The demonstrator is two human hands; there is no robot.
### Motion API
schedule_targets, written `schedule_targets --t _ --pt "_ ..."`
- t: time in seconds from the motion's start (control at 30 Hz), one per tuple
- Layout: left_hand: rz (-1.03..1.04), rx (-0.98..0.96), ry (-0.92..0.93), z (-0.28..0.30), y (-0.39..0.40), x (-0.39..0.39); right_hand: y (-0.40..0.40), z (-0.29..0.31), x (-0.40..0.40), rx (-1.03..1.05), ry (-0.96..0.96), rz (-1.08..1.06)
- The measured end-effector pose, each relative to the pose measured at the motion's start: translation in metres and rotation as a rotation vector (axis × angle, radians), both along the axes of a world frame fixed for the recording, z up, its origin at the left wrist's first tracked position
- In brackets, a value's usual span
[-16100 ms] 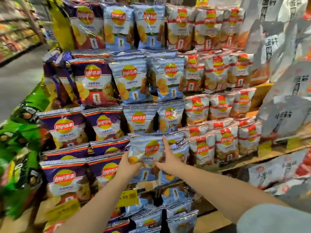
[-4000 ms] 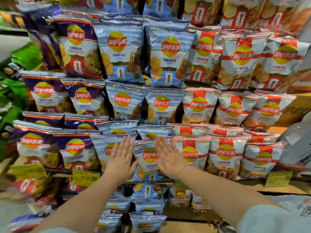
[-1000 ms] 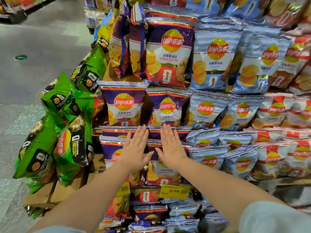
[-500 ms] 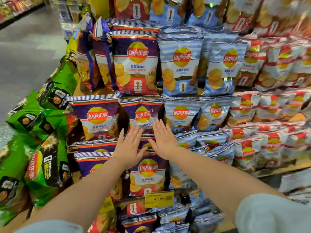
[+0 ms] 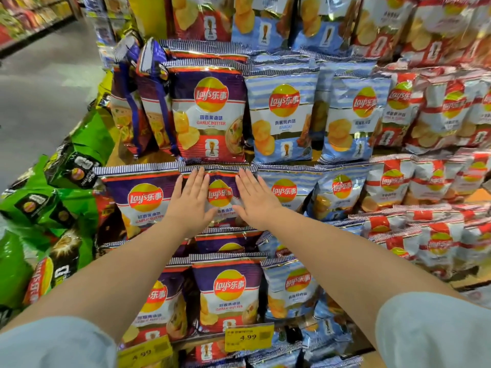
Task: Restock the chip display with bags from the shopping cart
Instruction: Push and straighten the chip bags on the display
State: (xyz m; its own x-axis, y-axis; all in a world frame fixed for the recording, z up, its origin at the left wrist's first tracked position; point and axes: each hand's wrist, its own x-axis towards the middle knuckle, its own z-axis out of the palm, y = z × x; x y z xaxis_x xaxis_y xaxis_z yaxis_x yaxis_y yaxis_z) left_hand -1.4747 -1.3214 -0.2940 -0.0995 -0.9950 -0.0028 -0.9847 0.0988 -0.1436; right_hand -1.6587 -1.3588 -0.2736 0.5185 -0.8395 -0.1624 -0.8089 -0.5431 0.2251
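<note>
Under flat hands [image 5: 191, 200], upright purple bag [image 5: 220, 193].

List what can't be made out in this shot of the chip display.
- Shopping cart: out of frame in the head view.
- Purple bag under the left hand and right hand: the hands cover much of its front.
- Left price tag: cut by the bottom edge.
- Red bags at right: print blurred.

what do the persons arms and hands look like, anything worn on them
Both arms are bare from the upper arm down. Each has a short, light grey-blue sleeve, seen at the bottom corners of the view. The left hand and right hand wear no gloves, and no rings, watch or bracelet can be seen.
</note>
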Motion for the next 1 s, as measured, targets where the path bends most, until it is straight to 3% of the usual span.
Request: schedule_targets --t 0.37,0.73,1.0 --pt "-0.059 0.023 -0.118 -0.001 -0.01 0.024 -0.021 0.005 -0.013 -0.144 0.192 0.072" --pt "0.044 0.007 -0.071 -0.003 -0.008 0.015 -0.013 -0.013 -0.004 -0.19 0.08 -0.013" --pt "0.054 0.03 -0.109 0.003 -0.016 0.025 -0.018 -0.008 -0.005 -0.234 0.162 -0.043"
